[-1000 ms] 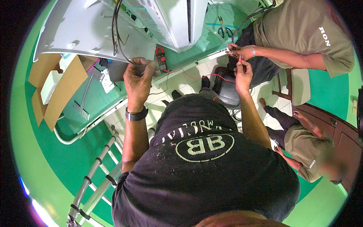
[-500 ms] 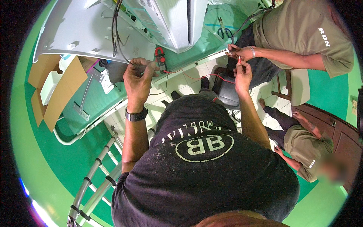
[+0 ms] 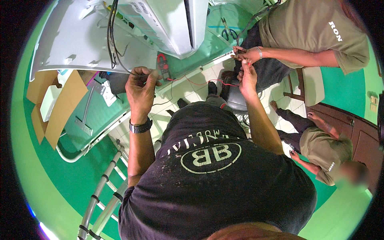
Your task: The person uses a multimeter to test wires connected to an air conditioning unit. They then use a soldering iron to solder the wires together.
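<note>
At ten o'clock, the left hand (image 3: pixel 140 89) is raised palm-inward, wrist nearly straight above its watch (image 3: pixel 141 127), thumb and forefinger pinching a thin strand (image 3: pixel 123 68) that drops from the dark cables (image 3: pixel 109 36); whether a probe is gripped there too, I cannot tell. Around eleven lies the clamp meter (image 3: pixel 163 66), flat on the green tabletop (image 3: pixel 182 64) beside the white unit (image 3: pixel 164 24). From it the red lead (image 3: pixel 204 83) sags past twelve toward the right hand (image 3: pixel 247 79) at two o'clock. That hand points upward from an extended forearm, fingers curled and pinching the red probe (image 3: pixel 249 62), its tip close to the co-worker's hand (image 3: pixel 253 53) between one and two; contact is too small to make out. I judge this to be a probing step with the meter; the next move calls for steady fingertips and a clean touch.
</note>
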Tool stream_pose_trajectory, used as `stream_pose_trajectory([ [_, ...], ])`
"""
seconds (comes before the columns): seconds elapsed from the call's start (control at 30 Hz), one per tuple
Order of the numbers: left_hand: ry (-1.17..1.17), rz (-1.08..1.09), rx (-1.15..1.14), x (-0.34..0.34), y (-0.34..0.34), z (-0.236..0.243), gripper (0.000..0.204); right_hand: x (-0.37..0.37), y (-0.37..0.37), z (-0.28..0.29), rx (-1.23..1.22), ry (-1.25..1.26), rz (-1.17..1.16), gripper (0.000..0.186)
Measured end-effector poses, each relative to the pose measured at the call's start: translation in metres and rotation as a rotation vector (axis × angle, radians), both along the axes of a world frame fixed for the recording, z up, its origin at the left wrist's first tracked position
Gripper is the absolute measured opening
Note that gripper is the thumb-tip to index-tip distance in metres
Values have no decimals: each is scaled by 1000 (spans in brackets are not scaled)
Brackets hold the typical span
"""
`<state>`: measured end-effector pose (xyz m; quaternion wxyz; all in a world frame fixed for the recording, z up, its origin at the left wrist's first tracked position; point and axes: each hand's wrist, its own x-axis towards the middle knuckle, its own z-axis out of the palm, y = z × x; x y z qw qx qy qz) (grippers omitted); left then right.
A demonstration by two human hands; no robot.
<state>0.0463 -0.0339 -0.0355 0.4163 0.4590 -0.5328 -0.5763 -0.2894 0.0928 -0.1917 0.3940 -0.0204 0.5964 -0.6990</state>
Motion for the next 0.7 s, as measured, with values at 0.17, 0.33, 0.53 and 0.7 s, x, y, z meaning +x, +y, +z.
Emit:
stream_pose_trajectory([
  [0.17,-57,15,-12,-1,1,3,14,-4,1,-15,40,40,23,12],
  [0.33,-46,14,23,0,-1,2,14,-18,24,-38,107,135,65,8],
  [0.53,-2,-3,14,-3,-2,2,15,-33,42,-79,41,83,129,9],
  [0.7,-65,1,47,-6,-2,4,16,-52,54,-94,-19,92,102,13],
])
